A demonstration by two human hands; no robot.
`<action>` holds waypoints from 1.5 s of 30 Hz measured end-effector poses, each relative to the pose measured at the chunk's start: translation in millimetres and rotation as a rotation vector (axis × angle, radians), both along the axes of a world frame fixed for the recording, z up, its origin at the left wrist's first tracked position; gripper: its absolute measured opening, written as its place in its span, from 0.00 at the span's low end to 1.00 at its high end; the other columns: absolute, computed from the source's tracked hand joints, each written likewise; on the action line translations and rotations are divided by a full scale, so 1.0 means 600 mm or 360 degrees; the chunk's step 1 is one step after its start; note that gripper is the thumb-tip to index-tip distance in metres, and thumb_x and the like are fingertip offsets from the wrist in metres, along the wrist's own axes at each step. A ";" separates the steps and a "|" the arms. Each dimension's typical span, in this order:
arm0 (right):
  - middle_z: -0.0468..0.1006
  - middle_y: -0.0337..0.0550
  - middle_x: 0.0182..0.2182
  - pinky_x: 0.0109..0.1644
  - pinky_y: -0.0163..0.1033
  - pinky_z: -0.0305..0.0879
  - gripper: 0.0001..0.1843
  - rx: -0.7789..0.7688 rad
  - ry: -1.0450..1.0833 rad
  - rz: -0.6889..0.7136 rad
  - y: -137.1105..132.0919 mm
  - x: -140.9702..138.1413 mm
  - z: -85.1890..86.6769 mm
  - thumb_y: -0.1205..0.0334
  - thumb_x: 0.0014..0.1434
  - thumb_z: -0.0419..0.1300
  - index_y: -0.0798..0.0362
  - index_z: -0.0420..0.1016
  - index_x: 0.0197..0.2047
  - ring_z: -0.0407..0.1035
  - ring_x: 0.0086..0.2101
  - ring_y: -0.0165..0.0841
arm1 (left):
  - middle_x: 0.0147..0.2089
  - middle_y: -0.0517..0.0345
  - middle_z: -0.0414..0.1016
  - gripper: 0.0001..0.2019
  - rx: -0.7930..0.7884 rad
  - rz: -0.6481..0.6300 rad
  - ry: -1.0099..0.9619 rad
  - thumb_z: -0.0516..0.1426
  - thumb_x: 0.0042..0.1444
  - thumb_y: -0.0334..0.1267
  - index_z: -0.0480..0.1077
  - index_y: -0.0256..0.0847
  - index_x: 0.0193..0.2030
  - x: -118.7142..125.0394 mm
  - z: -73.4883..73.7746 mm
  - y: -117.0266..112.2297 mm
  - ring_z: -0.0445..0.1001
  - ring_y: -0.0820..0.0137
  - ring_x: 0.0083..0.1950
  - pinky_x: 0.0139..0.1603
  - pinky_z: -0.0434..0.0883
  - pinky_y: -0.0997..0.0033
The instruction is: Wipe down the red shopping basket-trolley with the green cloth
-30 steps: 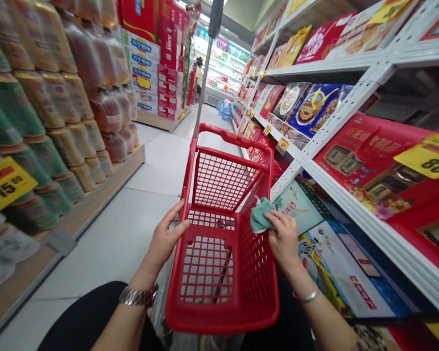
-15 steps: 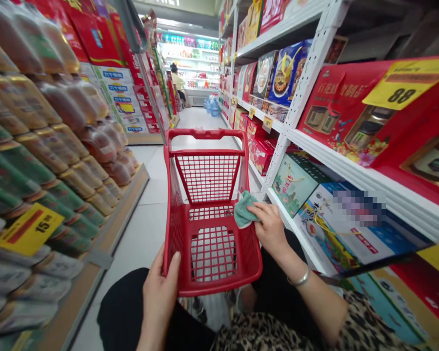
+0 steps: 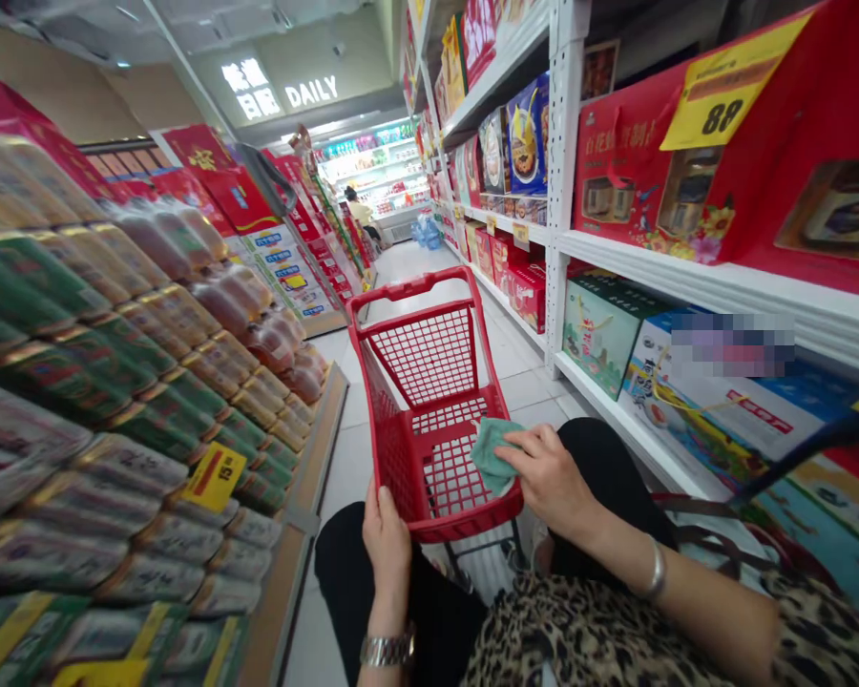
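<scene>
Along the aisle: white floor tiles (image 3: 515, 386) run open ahead of the basket, between a wooden shelf base (image 3: 293, 506) and white steel shelving (image 3: 564, 191).
Hands: the left hand (image 3: 387, 544) curls around the near rim of a red plastic basket (image 3: 429, 358); the right hand (image 3: 551, 477) lies with fingers spread, pressing a crumpled teal cloth (image 3: 493, 456) into the basket's near right corner.
Basket: latticed walls, gridded floor, rounded corners, tilted above black trousers (image 3: 358, 592).
Right side: a low white shelf lip (image 3: 630, 429) stands near the right hand, well apart from the basket.
</scene>
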State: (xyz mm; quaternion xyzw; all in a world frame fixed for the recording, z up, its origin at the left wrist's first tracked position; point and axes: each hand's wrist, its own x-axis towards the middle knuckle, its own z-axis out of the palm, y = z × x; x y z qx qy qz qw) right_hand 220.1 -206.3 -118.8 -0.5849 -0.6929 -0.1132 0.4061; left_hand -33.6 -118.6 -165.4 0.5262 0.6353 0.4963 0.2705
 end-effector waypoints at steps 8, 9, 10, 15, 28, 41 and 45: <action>0.81 0.50 0.49 0.48 0.45 0.72 0.24 -0.0007 -0.0110 -0.0026 -0.041 -0.005 -0.009 0.81 0.58 0.55 0.53 0.83 0.51 0.63 0.43 0.42 | 0.62 0.39 0.79 0.27 0.0032 0.0046 0.0022 0.49 0.65 0.48 0.74 0.34 0.63 0.016 -0.008 0.006 0.77 0.55 0.63 0.66 0.72 0.57; 0.81 0.50 0.49 0.48 0.45 0.72 0.24 0.0002 -0.0110 -0.0050 -0.040 -0.002 -0.010 0.81 0.58 0.55 0.53 0.83 0.52 0.62 0.44 0.42 | 0.62 0.39 0.78 0.28 0.0024 0.0050 0.0013 0.49 0.65 0.48 0.73 0.34 0.64 0.021 -0.008 0.004 0.76 0.55 0.64 0.66 0.71 0.57; 0.81 0.50 0.49 0.48 0.45 0.72 0.24 0.0008 -0.0111 -0.0080 -0.038 0.002 -0.012 0.81 0.59 0.55 0.53 0.83 0.52 0.62 0.44 0.42 | 0.64 0.38 0.77 0.28 0.0020 0.0051 0.0003 0.49 0.66 0.48 0.72 0.34 0.64 0.027 -0.009 0.001 0.76 0.55 0.64 0.67 0.71 0.58; 0.80 0.48 0.49 0.49 0.47 0.70 0.23 0.0006 -0.0148 -0.0230 -0.020 0.030 -0.025 0.79 0.61 0.55 0.49 0.83 0.50 0.62 0.44 0.42 | 0.68 0.35 0.72 0.31 0.0079 -0.0032 -0.0043 0.46 0.68 0.51 0.66 0.32 0.69 0.071 -0.010 -0.024 0.70 0.55 0.70 0.72 0.65 0.58; 0.81 0.47 0.49 0.49 0.49 0.66 0.27 0.0014 0.0057 -0.0462 0.018 0.123 -0.040 0.82 0.60 0.50 0.50 0.85 0.46 0.62 0.44 0.43 | 0.76 0.26 0.55 0.35 0.0165 -0.0358 0.0347 0.45 0.71 0.51 0.46 0.31 0.77 0.175 -0.044 -0.047 0.53 0.53 0.80 0.78 0.52 0.47; 0.82 0.49 0.49 0.51 0.47 0.73 0.21 0.0109 0.0082 0.0004 -0.021 0.007 -0.032 0.77 0.63 0.55 0.52 0.84 0.52 0.63 0.46 0.42 | 0.79 0.27 0.50 0.37 0.0130 -0.0615 0.0296 0.47 0.69 0.53 0.46 0.31 0.77 0.149 -0.070 -0.083 0.51 0.53 0.80 0.78 0.54 0.47; 0.82 0.48 0.50 0.52 0.47 0.73 0.22 0.0101 0.0082 0.0099 -0.022 0.012 -0.032 0.76 0.64 0.56 0.49 0.83 0.53 0.65 0.46 0.41 | 0.79 0.31 0.49 0.41 0.0376 -0.0712 0.0478 0.55 0.66 0.53 0.46 0.39 0.79 0.119 -0.048 -0.057 0.52 0.53 0.80 0.77 0.56 0.44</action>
